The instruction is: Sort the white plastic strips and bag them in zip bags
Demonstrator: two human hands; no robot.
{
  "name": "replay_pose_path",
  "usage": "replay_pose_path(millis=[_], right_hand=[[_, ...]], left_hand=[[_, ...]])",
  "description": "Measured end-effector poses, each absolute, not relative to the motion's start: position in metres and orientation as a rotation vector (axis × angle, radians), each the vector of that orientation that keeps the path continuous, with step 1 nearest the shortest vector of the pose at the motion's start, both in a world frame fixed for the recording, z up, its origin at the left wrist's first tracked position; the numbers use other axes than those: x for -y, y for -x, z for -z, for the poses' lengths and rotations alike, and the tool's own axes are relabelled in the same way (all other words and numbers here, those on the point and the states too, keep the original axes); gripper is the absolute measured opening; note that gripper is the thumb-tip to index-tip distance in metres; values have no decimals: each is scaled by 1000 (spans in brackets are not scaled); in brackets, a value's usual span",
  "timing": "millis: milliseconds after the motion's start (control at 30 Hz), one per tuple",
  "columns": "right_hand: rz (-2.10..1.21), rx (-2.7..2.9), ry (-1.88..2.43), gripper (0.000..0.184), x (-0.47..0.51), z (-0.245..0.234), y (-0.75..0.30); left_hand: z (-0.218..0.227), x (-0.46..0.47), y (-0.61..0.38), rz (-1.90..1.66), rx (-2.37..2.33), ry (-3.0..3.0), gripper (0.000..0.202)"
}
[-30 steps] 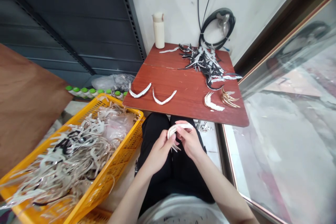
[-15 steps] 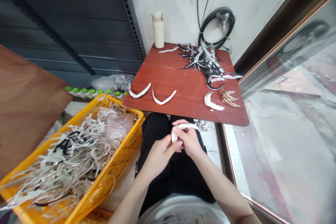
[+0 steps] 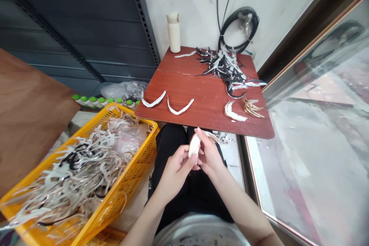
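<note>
Above my lap, a curved white strip with a brownish edge (image 3: 194, 145) is held between both hands; its exact kind I cannot make out. My left hand (image 3: 181, 161) pinches its lower end, thumb on the white face. My right hand (image 3: 210, 152) grips it farther up, with the thumb along the bend and the other end running off to the right behind the fingers. On the table's near edge lie similar curved white strips, one (image 3: 180, 113) in the middle and another (image 3: 153, 103) at the left. To the right rest a thicker white bundle (image 3: 234, 114) and gold curved pieces (image 3: 252, 107).
The reddish-brown table (image 3: 201, 88) carries a heap of black and silver strips (image 3: 225, 65) and a cream bottle (image 3: 173, 34) at the back. A yellow crate (image 3: 141, 157) full of pale strips stands left of my legs. A glass panel (image 3: 311, 153) is at right.
The white strip has been turned in my hands, so its bend stands more upright and its white face shows more. My right thumb has moved up along it.
</note>
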State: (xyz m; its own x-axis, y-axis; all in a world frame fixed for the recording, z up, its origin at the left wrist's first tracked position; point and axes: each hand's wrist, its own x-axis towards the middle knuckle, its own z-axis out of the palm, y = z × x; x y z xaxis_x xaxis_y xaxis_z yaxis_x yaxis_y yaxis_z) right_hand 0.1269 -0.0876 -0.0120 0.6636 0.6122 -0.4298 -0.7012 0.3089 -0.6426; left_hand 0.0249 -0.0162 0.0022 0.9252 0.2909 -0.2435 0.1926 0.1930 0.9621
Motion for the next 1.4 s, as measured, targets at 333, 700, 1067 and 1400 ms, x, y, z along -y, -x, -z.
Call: replay_pose_path(millis=[333,700,1067,1400], right_hand=[[-481,44,1071,28,84,1,-124],[-305,257,1352,25,91,8,-126],[-253,805,1448,17,85,13,-116],[-462,737,1329,12,61,33,-80]], left_hand=[[-10,11,-20,-147,-484,-1385,27],[-5,14,-20,-124,-498,-1403,26],[-14,-9,-4,-68,-375,-1480,26],[-8,-14,32,-199,-659,-1760,31]])
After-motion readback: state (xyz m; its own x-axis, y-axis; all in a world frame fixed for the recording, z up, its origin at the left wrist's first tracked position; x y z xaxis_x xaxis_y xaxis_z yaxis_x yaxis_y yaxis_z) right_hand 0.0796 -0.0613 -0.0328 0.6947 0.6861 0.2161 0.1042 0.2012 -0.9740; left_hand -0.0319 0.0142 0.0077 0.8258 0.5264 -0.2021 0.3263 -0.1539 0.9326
